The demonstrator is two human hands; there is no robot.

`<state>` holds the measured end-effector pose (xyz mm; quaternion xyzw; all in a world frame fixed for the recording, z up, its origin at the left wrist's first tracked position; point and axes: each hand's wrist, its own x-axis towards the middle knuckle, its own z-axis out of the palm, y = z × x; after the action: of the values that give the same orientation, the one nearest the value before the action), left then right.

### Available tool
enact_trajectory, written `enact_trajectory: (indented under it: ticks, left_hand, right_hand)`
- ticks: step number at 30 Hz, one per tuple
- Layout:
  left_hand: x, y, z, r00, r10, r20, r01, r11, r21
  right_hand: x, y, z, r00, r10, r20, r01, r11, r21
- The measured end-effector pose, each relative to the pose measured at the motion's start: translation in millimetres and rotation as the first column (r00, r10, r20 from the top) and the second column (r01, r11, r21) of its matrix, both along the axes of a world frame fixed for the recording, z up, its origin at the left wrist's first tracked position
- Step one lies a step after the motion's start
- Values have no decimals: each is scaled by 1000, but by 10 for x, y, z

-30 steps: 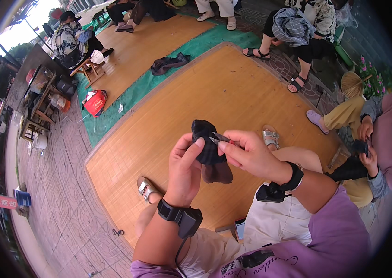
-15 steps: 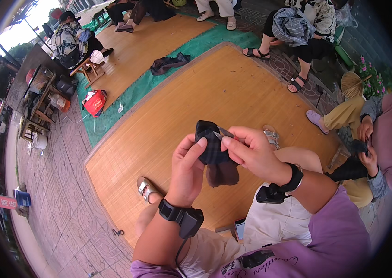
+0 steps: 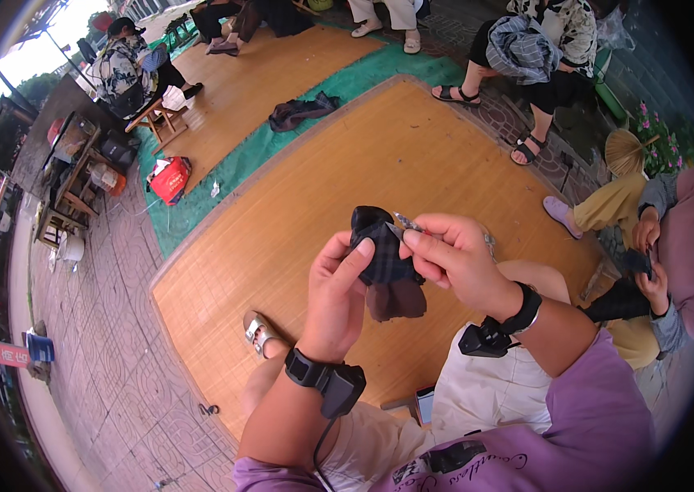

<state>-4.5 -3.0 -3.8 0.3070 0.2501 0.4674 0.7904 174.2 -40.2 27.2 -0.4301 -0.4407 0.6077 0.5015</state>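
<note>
A small dark plaid cloth piece (image 3: 388,264) hangs in front of me, with a brown flap (image 3: 396,302) at its lower end. My left hand (image 3: 340,283) pinches its left edge, thumb on top. In my right hand (image 3: 460,258) is a pair of small metal thread snips (image 3: 406,221), mostly hidden by the closed fingers. Two pointed blade tips stand apart, close to the cloth's upper right. Whether a blade touches the fabric I cannot make out.
Under my hands lies a tan mat (image 3: 281,230) bordered by green sheeting (image 3: 240,168). A dark cloth (image 3: 304,111) and a red bag (image 3: 169,180) lie beyond. A seated person (image 3: 650,246) at right works on dark fabric. Others sit farther off. A phone (image 3: 424,404) rests beside my lap.
My right hand has lifted slightly and moved a little right. The snips' blades now show farther apart. The cloth has shifted slightly within the left hand's pinch.
</note>
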Motion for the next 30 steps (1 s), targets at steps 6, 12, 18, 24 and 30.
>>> enact_trajectory:
  ticks: [6, 12, 18, 24, 30]
  left_hand:
    - [15, 27, 20, 1000, 18, -4, -18, 999, 45]
    - [-113, 8, 41, 993, 96, -66, -91, 993, 73]
    - [-66, -108, 10, 979, -61, -197, 94, 982, 162]
    - [-55, -155, 125, 932, -134, -338, 204, 962, 180]
    - [-40, -15, -111, 885, 212, -415, 17, 875, 483]
  right_hand:
    - [56, -17, -3, 995, 55, 85, -59, 997, 51]
    - [58, -37, 40, 977, 70, 199, -96, 988, 121]
    - [143, 109, -107, 970, -123, 210, 80, 976, 202]
    - [58, 88, -139, 999, -8, 46, 5, 997, 72]
    - [73, 73, -60, 973, -214, 84, 208, 975, 80]
